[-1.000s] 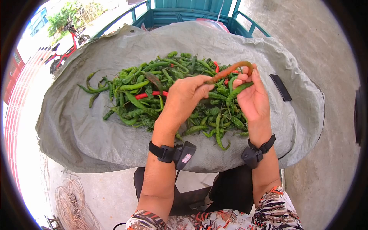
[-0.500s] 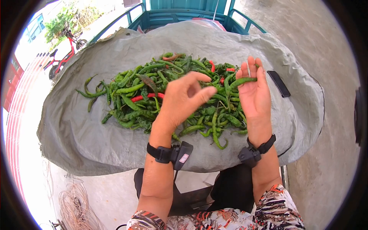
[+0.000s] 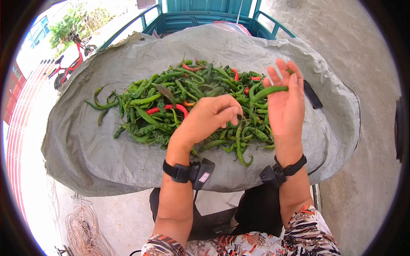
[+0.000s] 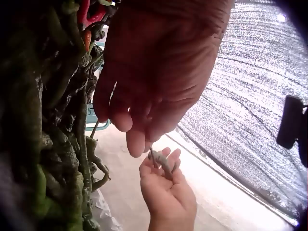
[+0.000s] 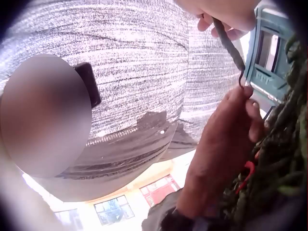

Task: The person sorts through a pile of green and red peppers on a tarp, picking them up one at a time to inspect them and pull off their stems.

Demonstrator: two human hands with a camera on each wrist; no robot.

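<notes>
A curved green chili pepper [image 3: 271,91] lies across my right hand [image 3: 287,111], pinched between thumb and fingers. A bit of green also shows above the thumb. My left hand [image 3: 205,117] is over the middle of the chili pile [image 3: 149,126], its thumb and fingertips brought together. In the right wrist view, the thin stem of the green chili pepper [image 5: 228,45] meets the left hand's [image 5: 219,144] fingertips. The left wrist view shows the stem at those fingertips too. Mostly green chilies make up the pile, with a few red ones, such as a long red chili [image 3: 162,108].
The pile lies on a grey woven sheet [image 3: 94,141] in front of a teal cart bed [image 3: 205,19]. A black phone [image 3: 313,96] rests on it beyond my right hand. Coiled wire [image 3: 87,230] lies on the floor; a red bike [image 3: 72,64] stands far left.
My left hand has let go of the reddish-brown chili, which now lies at the pile's far side, and has come back toward the green chili in my right hand.
</notes>
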